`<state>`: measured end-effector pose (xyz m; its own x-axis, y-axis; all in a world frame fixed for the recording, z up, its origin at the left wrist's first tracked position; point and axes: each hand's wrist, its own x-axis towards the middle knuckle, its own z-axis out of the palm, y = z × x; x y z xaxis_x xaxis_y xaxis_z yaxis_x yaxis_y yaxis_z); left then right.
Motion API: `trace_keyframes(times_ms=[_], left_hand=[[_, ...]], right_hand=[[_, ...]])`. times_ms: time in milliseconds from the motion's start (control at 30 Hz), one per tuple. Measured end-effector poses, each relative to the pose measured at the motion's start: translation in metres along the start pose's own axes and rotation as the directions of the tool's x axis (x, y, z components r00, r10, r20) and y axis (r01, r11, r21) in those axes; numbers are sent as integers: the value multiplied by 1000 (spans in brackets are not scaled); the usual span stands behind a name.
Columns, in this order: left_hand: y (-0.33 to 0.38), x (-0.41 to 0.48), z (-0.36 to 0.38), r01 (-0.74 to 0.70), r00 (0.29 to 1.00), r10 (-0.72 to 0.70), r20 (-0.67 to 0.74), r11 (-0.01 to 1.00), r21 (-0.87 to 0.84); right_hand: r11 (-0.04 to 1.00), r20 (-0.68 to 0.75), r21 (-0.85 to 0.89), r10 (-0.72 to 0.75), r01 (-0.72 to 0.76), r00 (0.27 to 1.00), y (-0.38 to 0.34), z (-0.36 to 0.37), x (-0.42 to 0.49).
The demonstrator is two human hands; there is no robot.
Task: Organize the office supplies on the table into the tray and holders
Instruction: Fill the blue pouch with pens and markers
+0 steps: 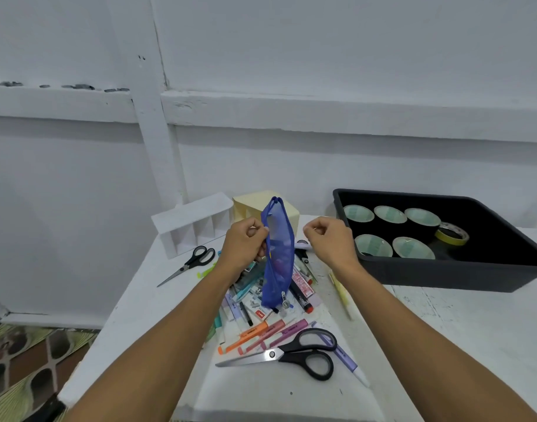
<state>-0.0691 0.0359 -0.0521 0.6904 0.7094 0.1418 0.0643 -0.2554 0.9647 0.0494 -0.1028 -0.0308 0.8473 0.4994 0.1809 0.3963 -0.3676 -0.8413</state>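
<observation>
My left hand pinches the edge of a blue mesh pencil pouch, which hangs upright with its zipper end down over a heap of pens and highlighters. My right hand is closed in a loose fist just right of the pouch, apart from it, holding nothing I can see. Large black-handled scissors lie in front of the heap. Smaller scissors lie to the left. A white divided holder and a cream holder stand behind.
A black tray at the right holds several tape rolls and a yellow roll. A yellow pen lies beside the tray. The white table ends at the left, with patterned floor below.
</observation>
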Motion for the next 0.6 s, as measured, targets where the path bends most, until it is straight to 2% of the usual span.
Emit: trace_keyframes(times_ms=[100,233,400,533,600], left_hand=[[-1,2,0,17,1000,-17,-9,1000,-14],[-2,2,-3,31,999,-32,-20,999,-18],[-3,5,-8,42,999,-43,-23,999,-24],[-3,6,-7,45,999,-46,-23,998,-31],[-4,6,-6,46,999,-47,-21,998,-39]], right_hand=[[989,60,-144,19,-10,998,22,1,12],[872,304,-483,86,75,949,53,19,15],[809,289,-583,122,73,949,63,35,17],[719,381,-670,119,185,917,57,36,20],[686,395,-701,144,196,907,53,33,22]])
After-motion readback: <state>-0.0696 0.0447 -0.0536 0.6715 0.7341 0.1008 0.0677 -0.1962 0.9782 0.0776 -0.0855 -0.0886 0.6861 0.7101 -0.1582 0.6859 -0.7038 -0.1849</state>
